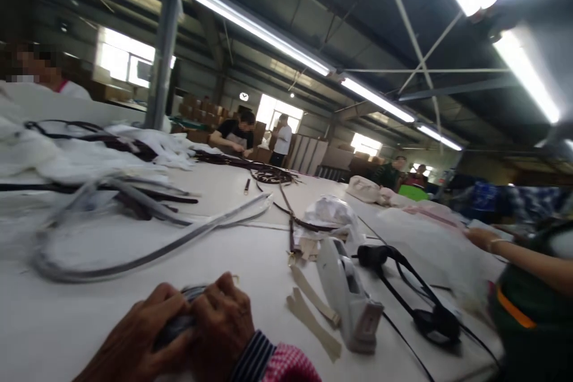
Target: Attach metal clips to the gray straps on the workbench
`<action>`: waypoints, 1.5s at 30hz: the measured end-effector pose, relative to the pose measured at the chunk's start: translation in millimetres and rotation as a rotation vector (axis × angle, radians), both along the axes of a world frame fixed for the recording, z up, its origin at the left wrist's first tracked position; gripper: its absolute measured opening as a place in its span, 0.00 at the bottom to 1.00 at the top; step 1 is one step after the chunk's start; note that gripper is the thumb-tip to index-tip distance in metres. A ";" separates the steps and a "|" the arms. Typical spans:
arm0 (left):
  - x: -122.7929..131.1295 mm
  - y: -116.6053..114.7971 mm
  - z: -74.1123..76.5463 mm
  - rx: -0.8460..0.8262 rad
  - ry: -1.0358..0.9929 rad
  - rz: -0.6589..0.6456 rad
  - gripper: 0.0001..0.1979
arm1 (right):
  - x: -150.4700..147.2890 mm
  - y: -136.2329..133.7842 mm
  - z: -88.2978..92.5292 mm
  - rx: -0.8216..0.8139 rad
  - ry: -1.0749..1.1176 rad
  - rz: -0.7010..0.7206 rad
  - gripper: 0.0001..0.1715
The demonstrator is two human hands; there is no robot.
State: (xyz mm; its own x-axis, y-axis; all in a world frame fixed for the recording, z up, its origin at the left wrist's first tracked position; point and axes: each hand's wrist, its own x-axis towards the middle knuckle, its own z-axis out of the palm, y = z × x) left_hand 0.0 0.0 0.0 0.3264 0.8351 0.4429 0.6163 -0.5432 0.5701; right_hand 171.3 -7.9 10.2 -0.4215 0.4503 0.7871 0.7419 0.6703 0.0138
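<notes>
Both hands, left hand [134, 340] & right hand [221, 322], bottom-left of frame, clamp a dark strap [179, 325]: prob. light, floppy, best pinched near its end.

strap [179, 325] | dark grey, coiled | clasped between both hands, mostly hidden | on worktop [250, 250], left of tape dispenser [347, 295]

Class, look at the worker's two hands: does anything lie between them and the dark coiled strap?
Nothing visible does. The left hand and right hand both close directly on the dark coiled strap.
</notes>
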 end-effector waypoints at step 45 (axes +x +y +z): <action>-17.0 0.5 59.5 -0.368 -0.558 0.044 0.19 | 25.3 15.3 -3.4 -0.375 0.224 -0.153 0.38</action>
